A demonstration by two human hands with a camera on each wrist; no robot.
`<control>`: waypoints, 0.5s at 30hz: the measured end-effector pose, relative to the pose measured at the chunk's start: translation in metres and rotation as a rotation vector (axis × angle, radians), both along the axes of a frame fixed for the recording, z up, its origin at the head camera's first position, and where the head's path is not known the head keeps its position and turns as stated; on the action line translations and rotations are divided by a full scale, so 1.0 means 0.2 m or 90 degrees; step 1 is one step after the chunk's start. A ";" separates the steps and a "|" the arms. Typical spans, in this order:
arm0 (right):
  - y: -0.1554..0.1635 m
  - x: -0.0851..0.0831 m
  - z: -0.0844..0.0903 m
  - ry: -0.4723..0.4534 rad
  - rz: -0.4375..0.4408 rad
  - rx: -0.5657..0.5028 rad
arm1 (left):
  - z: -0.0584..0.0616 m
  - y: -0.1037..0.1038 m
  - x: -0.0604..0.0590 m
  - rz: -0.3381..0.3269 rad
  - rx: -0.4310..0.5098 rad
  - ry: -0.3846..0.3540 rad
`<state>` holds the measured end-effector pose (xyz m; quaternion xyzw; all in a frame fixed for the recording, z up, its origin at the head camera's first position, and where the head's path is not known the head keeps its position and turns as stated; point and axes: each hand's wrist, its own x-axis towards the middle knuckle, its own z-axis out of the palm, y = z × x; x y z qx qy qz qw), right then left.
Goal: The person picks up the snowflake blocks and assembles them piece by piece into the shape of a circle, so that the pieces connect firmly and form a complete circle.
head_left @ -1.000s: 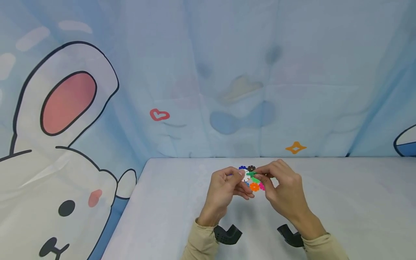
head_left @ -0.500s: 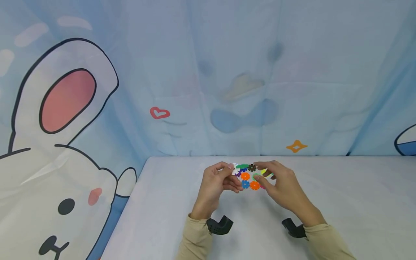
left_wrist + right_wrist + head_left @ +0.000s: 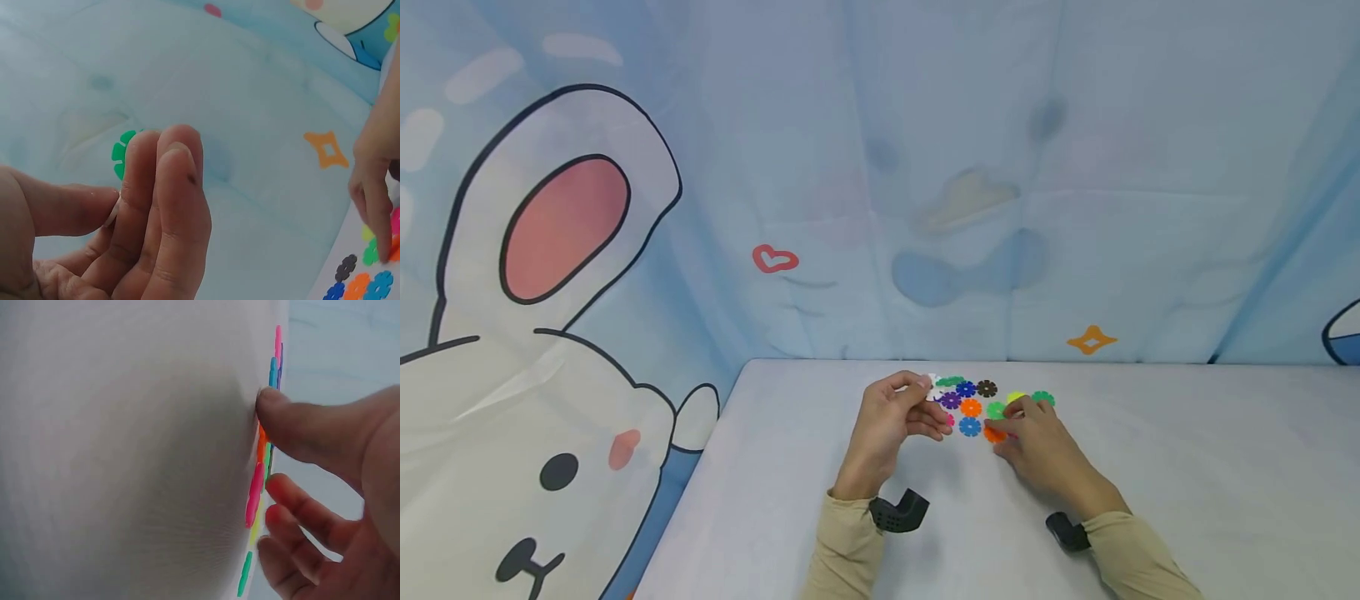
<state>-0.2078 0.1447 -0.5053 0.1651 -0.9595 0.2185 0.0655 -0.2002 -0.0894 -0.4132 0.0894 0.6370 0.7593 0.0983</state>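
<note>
Left hand (image 3: pixel 891 421) raised above the bench (image 3: pixel 1187 467), thumb and fingers pinching a dark green disc (image 3: pixel 120 153) together with a white piece (image 3: pixel 934 385). Head view: the green disc shows only as a thin edge-on sliver, long axis running 3 to 9 o'clock. Left wrist view: its toothed rim shows behind the fingertips.

Right hand (image 3: pixel 1037 446) low, fingers spread and nearly straight, thumb pressing an orange disc (image 3: pixel 994 434) flat on the bench. Loose discs (image 3: pixel 970 408) lie flat at its 10 o'clock. Right wrist view: the discs appear edge-on.
</note>
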 end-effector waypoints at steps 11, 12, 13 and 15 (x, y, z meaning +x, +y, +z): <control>0.02 -0.02 0.03 -0.111 -0.051 -0.073 | 0.00 -0.09 -0.02 0.012 -0.015 0.016; 0.02 -0.02 0.03 -0.115 -0.043 -0.081 | 0.00 -0.10 -0.03 0.013 -0.013 0.018; 0.03 -0.02 0.03 -0.117 -0.036 -0.089 | 0.00 -0.12 -0.03 0.013 -0.012 0.022; 0.05 -0.02 0.04 -0.117 -0.021 -0.104 | 0.00 -0.15 -0.04 0.019 -0.008 0.025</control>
